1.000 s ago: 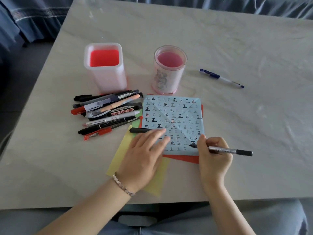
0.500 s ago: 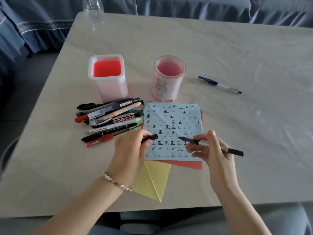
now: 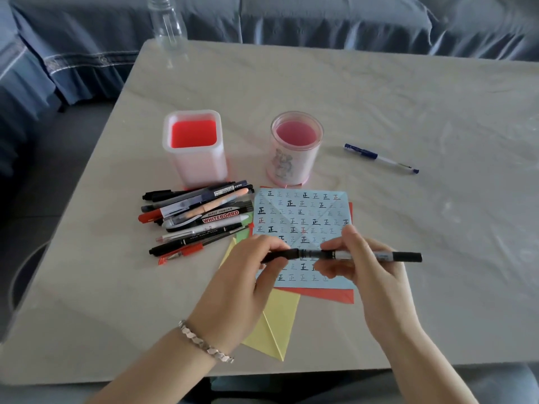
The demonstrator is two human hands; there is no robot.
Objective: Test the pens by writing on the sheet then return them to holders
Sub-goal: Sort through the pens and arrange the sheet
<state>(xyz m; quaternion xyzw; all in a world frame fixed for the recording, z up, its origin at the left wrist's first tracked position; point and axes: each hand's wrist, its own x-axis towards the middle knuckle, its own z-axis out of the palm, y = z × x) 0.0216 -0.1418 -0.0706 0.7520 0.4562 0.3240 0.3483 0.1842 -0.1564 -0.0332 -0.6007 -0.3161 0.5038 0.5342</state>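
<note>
My right hand point(image 3: 370, 275) grips the black pen point(image 3: 405, 256) by its middle, flat over the blue sheet point(image 3: 303, 211). My left hand point(image 3: 248, 281) pinches the black cap point(image 3: 281, 256) right at the pen's tip (I cannot tell if it is pushed on). 2 holders stand on the far side of the sheet: the square holder point(image 3: 194, 147) and the round holder point(image 3: 294, 147). A pile of pens point(image 3: 198, 217) lies to the left.

A home living room by the look of it: a marble-look table point(image 3: 379, 112) stands against a blue-covered sofa point(image 3: 320, 18).
</note>
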